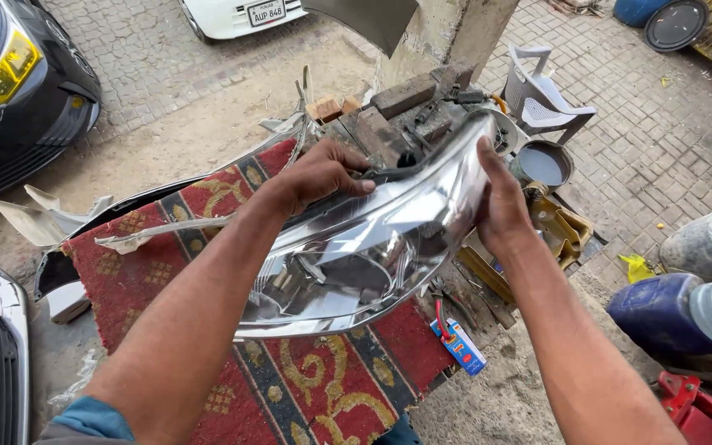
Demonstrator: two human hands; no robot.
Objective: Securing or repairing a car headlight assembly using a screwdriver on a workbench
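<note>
I hold a car headlight (pixel 364 247) with a clear lens and chrome reflector up in front of me, tilted with its lens facing me. My left hand (pixel 319 173) grips its upper back edge, fingers curled over the black housing. My right hand (pixel 500 206) clasps the far right end, thumb on the lens side. Below it lies a red patterned rug (pixel 323 387).
A white bumper piece (pixel 51 218) lies left of the rug. A small blue box (pixel 459 346) sits by the rug's right edge. Bricks (pixel 405 95), a grey plastic chair (pixel 541 99) and a round tin (pixel 541 165) stand behind. Cars are parked at left and top. Blue jugs (pixel 669 313) lie at right.
</note>
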